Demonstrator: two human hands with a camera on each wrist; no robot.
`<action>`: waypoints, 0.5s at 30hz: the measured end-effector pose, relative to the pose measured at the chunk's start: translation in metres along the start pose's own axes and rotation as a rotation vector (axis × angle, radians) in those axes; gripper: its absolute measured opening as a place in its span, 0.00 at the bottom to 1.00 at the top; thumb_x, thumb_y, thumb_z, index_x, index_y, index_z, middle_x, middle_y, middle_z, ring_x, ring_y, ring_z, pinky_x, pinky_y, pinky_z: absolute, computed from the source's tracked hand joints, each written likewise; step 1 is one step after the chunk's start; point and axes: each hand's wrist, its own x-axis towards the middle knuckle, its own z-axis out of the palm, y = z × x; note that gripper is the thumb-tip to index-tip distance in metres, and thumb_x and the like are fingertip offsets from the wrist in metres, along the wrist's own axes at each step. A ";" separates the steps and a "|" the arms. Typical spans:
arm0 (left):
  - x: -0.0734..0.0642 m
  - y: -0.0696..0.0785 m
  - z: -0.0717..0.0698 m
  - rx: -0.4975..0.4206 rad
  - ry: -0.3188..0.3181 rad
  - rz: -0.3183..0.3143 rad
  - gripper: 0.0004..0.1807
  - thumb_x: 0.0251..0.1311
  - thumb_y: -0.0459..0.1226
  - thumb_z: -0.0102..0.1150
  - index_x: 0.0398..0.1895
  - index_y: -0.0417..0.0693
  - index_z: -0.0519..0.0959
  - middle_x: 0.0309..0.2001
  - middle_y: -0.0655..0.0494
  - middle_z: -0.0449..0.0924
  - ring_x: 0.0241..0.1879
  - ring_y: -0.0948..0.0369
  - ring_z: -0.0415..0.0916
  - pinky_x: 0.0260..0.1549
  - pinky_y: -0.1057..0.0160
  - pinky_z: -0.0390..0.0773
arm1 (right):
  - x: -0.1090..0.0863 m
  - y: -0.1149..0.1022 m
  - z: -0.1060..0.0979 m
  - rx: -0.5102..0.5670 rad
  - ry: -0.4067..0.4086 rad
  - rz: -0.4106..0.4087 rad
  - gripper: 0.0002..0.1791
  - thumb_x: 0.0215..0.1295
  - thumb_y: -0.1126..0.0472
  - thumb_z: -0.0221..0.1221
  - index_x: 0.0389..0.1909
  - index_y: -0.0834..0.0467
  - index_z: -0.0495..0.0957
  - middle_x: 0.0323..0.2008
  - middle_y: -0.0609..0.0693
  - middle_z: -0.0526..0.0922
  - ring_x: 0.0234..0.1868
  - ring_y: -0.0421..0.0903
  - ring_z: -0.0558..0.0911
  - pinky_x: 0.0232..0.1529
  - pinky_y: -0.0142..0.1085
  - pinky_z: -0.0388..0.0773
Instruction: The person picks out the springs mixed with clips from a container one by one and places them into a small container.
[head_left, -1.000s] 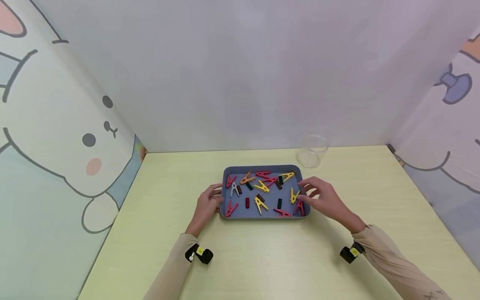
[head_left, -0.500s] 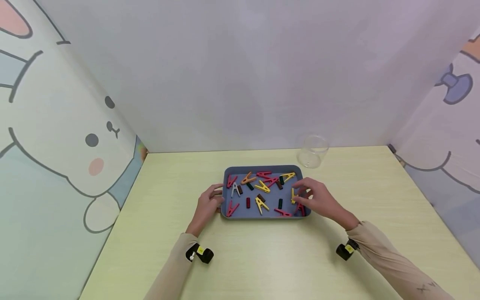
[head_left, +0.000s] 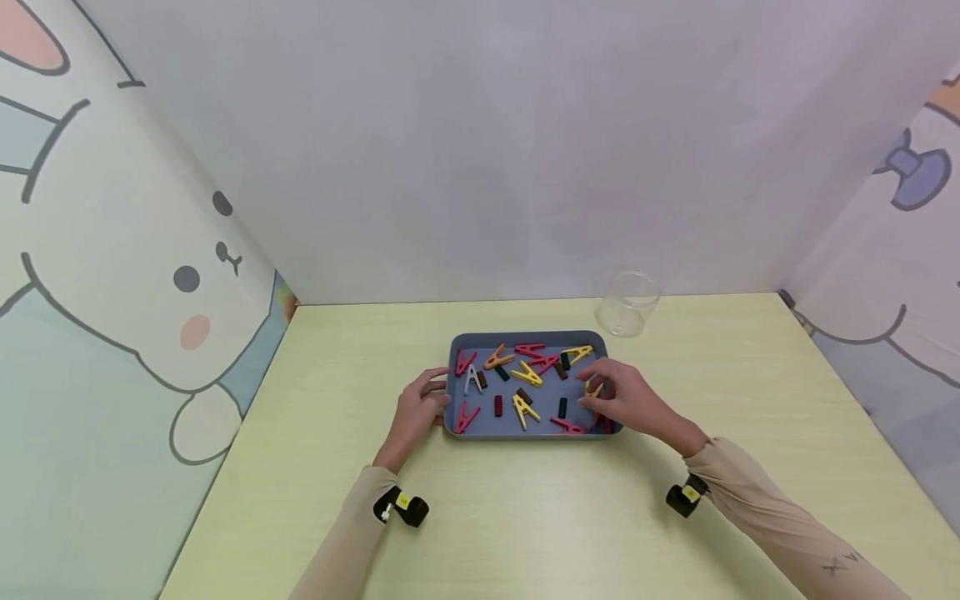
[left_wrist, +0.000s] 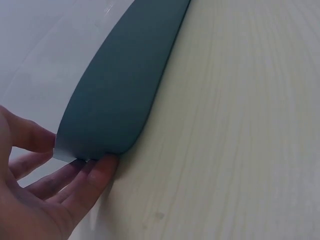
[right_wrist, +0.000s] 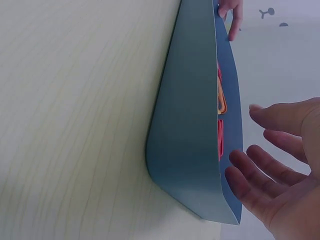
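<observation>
A shallow blue-grey tray (head_left: 525, 437) holds several A-shaped clothespins, among them an orange one (head_left: 497, 358), a white one (head_left: 472, 379) and a yellow one (head_left: 525, 411). Small dark rectangular pieces lie between them, one of them red (head_left: 498, 406). My left hand (head_left: 412, 408) grips the tray's left end, thumb at the rim and fingers against the outer wall (left_wrist: 120, 90). Over the right end hovers my right hand (head_left: 630, 396), thumb and fingers apart and bent, nothing visible between them in the right wrist view. It partly covers a yellow clothespin (head_left: 592, 388) and a red one.
Behind the tray's right corner, near the wall, stands a clear round container (head_left: 628, 304). The pale wooden table (head_left: 495, 517) meets a plain wall at the back and cartoon-printed panels (head_left: 112, 350) at the sides.
My right hand has moved left, further over the tray's right end, and now covers more of the yellow clothespin there. The left hand stays at the tray's left end.
</observation>
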 end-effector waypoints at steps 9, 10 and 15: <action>0.001 -0.003 -0.001 -0.014 -0.013 0.019 0.26 0.58 0.26 0.51 0.62 0.40 0.70 0.54 0.34 0.74 0.48 0.42 0.76 0.31 0.51 0.81 | 0.004 0.002 0.005 0.009 -0.048 0.012 0.19 0.54 0.67 0.67 0.47 0.64 0.77 0.43 0.59 0.79 0.36 0.48 0.81 0.33 0.39 0.80; 0.001 -0.003 -0.001 -0.015 -0.012 0.021 0.26 0.58 0.26 0.51 0.62 0.40 0.70 0.54 0.34 0.74 0.48 0.42 0.76 0.31 0.51 0.81 | 0.005 0.002 0.006 0.008 -0.052 0.016 0.18 0.54 0.67 0.67 0.47 0.64 0.77 0.43 0.59 0.79 0.36 0.47 0.81 0.33 0.39 0.80; 0.002 -0.004 -0.002 -0.014 -0.012 0.022 0.26 0.57 0.26 0.51 0.62 0.40 0.70 0.54 0.34 0.74 0.47 0.43 0.77 0.31 0.51 0.81 | 0.007 0.003 0.010 0.007 -0.072 0.002 0.18 0.54 0.67 0.67 0.47 0.65 0.77 0.43 0.59 0.79 0.35 0.46 0.81 0.33 0.36 0.79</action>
